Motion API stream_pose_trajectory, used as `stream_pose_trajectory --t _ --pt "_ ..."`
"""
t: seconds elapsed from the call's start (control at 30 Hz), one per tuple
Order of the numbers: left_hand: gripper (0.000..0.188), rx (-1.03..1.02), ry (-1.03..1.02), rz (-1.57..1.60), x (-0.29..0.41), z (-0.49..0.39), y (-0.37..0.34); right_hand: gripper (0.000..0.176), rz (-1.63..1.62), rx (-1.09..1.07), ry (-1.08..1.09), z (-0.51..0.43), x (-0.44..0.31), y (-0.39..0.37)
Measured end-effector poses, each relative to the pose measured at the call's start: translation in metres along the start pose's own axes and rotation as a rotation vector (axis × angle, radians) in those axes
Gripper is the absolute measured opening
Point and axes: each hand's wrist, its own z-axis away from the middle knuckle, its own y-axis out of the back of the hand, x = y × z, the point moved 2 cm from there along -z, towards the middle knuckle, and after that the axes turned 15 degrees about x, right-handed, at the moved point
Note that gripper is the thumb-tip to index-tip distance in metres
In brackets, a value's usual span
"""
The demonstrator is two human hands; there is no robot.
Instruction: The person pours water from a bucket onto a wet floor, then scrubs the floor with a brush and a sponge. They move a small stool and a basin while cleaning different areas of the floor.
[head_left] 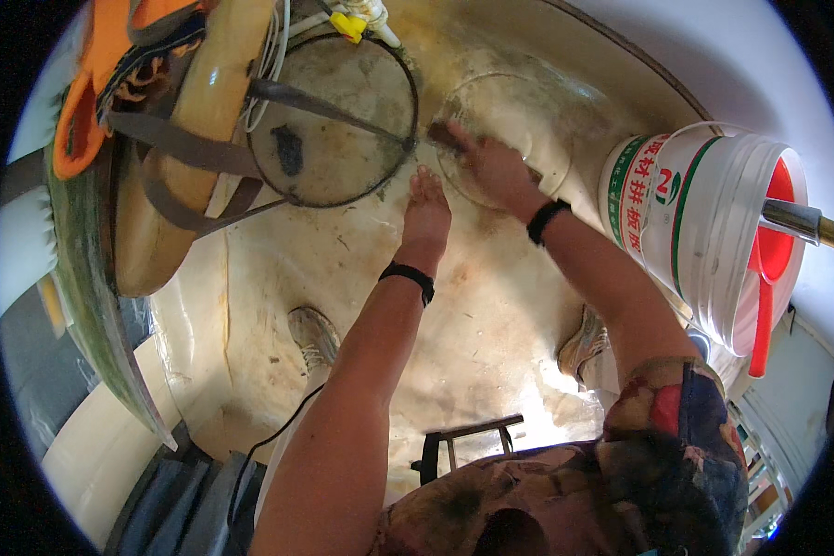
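Observation:
My right hand (pixel 500 170) is closed around a brown hand tool (pixel 447 137), whose exact kind is partly hidden by my fingers. The tool's end is over a faint round outline (pixel 552 108) on the stained beige floor (pixel 361 257). My left hand (pixel 427 212) is stretched out beside it, palm turned downward, holding nothing. Its fingertips are near a dark-rimmed ring (pixel 333 207), which lies to the left and has a dark bar across it. I cannot tell whether the left hand touches the floor. Both wrists wear black bands.
To the right is a white plastic bucket (pixel 695 208) bearing writing, with a red ladle (pixel 762 320) at its mouth. Curved wooden pieces (pixel 160 257), a strap (pixel 181 142) and an orange glove (pixel 80 132) crowd the left. A yellow-handled valve (pixel 348 28) is at the top.

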Motion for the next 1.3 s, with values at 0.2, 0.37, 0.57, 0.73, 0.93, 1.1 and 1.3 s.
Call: stream_pose_trajectory --t 0.2,0.37,0.57,0.73,0.93,1.1,1.3 --pt "0.076 0.071 0.022 0.075 0.000 0.000 -0.013 0.065 0.028 0.211 -0.270 -0.118 0.041 0.002" --pt "0.073 0.027 -0.011 0.031 -0.002 0.004 0.001 0.063 -0.152 0.059 -0.190 -0.035 0.023 -0.016" --pt "0.118 -0.045 -0.055 -0.061 -0.001 -0.003 -0.006 0.070 -0.011 0.337 -0.652 -0.042 0.093 0.031" --pt "0.109 0.058 -0.054 -0.030 0.002 -0.001 -0.024 0.075 -0.210 0.255 -0.799 -0.101 0.079 -0.001" --pt "0.071 0.020 -0.014 0.030 0.003 -0.001 -0.007 0.069 -0.078 0.272 -0.531 -0.092 0.069 0.007" --pt "0.079 -0.046 -0.068 -0.085 0.002 -0.003 0.007 0.065 -0.088 0.159 -0.291 -0.116 0.058 0.027" --pt "0.128 -0.163 -0.031 -0.061 0.002 -0.005 0.007 0.061 0.015 0.305 -0.432 -0.079 0.082 0.019"
